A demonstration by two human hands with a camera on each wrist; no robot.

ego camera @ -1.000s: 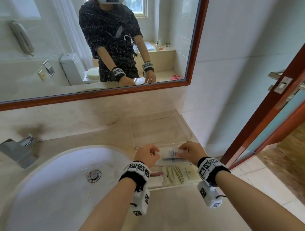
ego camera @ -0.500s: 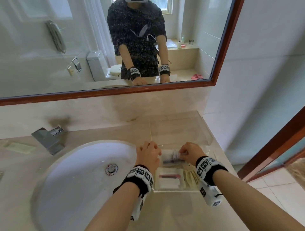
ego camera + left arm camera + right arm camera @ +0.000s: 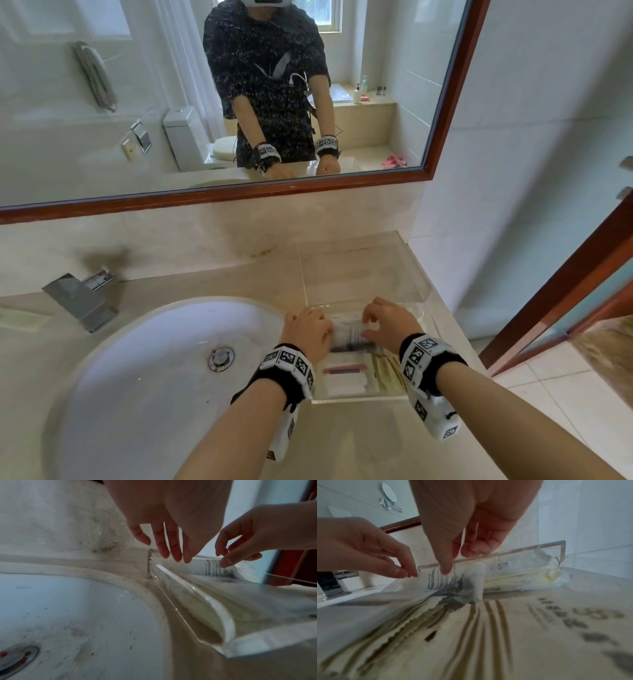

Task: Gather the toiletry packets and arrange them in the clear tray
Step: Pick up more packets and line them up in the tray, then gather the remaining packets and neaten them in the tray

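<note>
A clear tray (image 3: 359, 399) stands on the counter to the right of the sink. Over its middle both hands hold one white packet with black print (image 3: 349, 337). My left hand (image 3: 308, 332) pinches the packet's left end, fingertips (image 3: 402, 573) at its corner. My right hand (image 3: 387, 322) grips the right part, thumb on the printed face (image 3: 445, 570). The packet (image 3: 217, 570) stands tilted on its edge inside the tray rim (image 3: 171, 588). A beige packet with gold stripes (image 3: 522, 628) and a white packet with a red item (image 3: 342, 373) lie in the near part.
Clear-wrapped yellowish items (image 3: 522, 577) lie against the tray's far rim (image 3: 505, 553). The white sink basin (image 3: 154, 377) and chrome faucet (image 3: 82, 301) are to the left. A mirror hangs above the backsplash. A wooden door frame (image 3: 565, 291) stands at the right.
Both hands keep hold of the printed packet and have lowered it a little into the tray. The head view has swung left, showing more of the sink.
</note>
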